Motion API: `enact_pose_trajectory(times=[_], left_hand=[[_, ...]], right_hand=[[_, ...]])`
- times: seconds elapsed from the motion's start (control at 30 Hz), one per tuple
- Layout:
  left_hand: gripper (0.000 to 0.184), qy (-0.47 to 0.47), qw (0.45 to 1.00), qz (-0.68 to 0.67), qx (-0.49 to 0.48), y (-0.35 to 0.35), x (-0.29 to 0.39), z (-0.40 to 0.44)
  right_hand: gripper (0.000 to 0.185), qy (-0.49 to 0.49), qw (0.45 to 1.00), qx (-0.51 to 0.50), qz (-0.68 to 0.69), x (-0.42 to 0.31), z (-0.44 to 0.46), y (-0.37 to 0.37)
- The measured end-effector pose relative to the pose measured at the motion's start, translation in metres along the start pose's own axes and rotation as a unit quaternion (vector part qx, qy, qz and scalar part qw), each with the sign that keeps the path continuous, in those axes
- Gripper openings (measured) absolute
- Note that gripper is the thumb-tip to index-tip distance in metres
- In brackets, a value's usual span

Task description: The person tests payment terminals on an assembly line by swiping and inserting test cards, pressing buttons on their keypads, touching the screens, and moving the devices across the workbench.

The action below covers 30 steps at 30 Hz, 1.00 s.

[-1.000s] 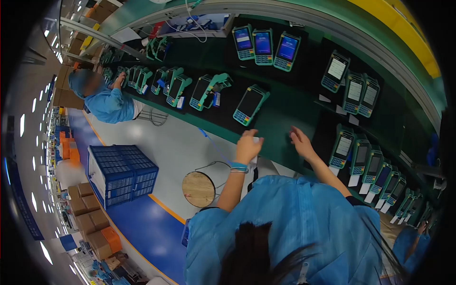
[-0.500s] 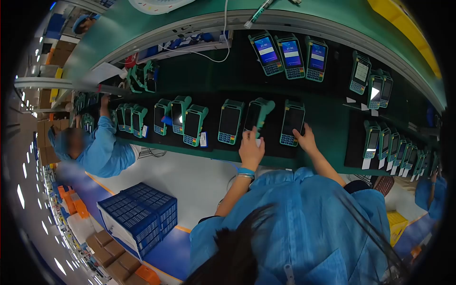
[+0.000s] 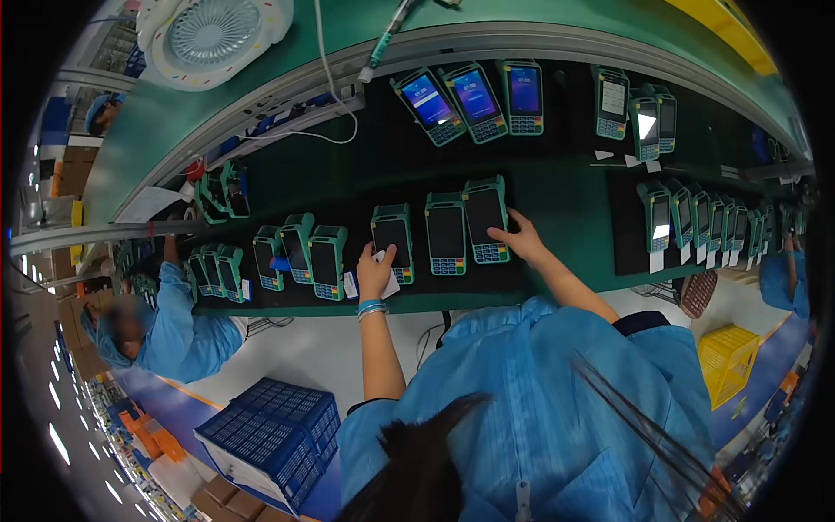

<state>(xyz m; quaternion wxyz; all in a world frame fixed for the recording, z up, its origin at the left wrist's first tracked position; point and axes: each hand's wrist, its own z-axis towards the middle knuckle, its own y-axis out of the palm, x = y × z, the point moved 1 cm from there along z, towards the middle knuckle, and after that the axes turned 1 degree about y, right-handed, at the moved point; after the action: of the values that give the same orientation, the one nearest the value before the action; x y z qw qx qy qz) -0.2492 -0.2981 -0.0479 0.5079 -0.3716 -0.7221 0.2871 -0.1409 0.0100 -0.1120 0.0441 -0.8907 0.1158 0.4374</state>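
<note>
My right hand (image 3: 524, 242) grips a green-edged card payment terminal (image 3: 484, 213), thumb on its front and fingers along its right side. A second payment terminal (image 3: 447, 230) stands close to its left, with a dark screen. Further left, my left hand (image 3: 375, 277) is at the lower left edge of another payment terminal (image 3: 391, 228), its fingers closed on a white slip (image 3: 391, 285). Part of that slip and the terminal's lower left corner are hidden behind the hand.
More terminals stand left (image 3: 328, 261) and right (image 3: 658, 213) in rows. Behind are terminals with lit screens (image 3: 474, 100). A white fan (image 3: 213, 35) sits on the upper shelf. A co-worker (image 3: 187, 322) works at the left. A blue crate (image 3: 278, 435) stands on the floor.
My left hand has moved from the middle terminal to the one left of it. The right-hand terminal now stands closer to the middle one, slightly tilted. The camera view has shifted.
</note>
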Motion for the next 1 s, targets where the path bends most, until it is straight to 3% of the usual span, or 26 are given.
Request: enact_pose_trajectory(times=[0.1,0.2,0.3,0.43,0.53,0.57,0.6,0.67,0.8,1.0], left_hand=[[0.071,-0.051,0.997,-0.002,-0.062,0.016,0.016,-0.015],[0.071,0.055,0.997,0.059,-0.02,0.054,0.029,-0.04],[0.07,0.069,0.994,0.052,-0.064,0.108,0.051,-0.069],[0.066,0.085,0.989,0.052,-0.105,0.167,0.105,-0.116],[0.064,0.097,0.985,0.037,-0.135,0.196,0.123,-0.13],[0.062,0.113,0.982,0.034,-0.146,0.2,0.122,-0.129],[0.054,0.126,0.987,0.018,-0.101,0.205,0.121,-0.129],[0.048,0.124,0.979,-0.076,-0.139,0.207,0.118,-0.12],[0.049,0.132,0.981,-0.08,-0.119,0.218,0.123,-0.106],[0.06,0.068,0.991,-0.058,-0.098,0.216,0.106,-0.102]], right_hand=[[0.063,0.02,1.0,-0.012,0.012,0.01,-0.001,-0.016],[0.061,0.02,0.995,-0.027,0.09,0.017,-0.018,-0.057],[0.068,-0.027,0.991,0.018,0.133,0.033,-0.035,-0.121],[0.072,-0.124,0.986,0.074,0.087,0.047,-0.055,-0.198],[0.071,-0.134,0.987,0.057,0.071,0.064,-0.054,-0.233],[0.068,-0.1,0.989,0.109,-0.022,0.083,-0.048,-0.24],[0.067,-0.149,0.965,0.157,-0.151,0.084,-0.052,-0.241],[0.066,-0.247,0.861,0.246,-0.37,0.079,-0.059,-0.232],[0.064,-0.193,0.91,0.193,-0.312,0.08,-0.062,-0.225],[0.065,-0.22,0.918,0.092,-0.316,0.073,-0.045,-0.214]])
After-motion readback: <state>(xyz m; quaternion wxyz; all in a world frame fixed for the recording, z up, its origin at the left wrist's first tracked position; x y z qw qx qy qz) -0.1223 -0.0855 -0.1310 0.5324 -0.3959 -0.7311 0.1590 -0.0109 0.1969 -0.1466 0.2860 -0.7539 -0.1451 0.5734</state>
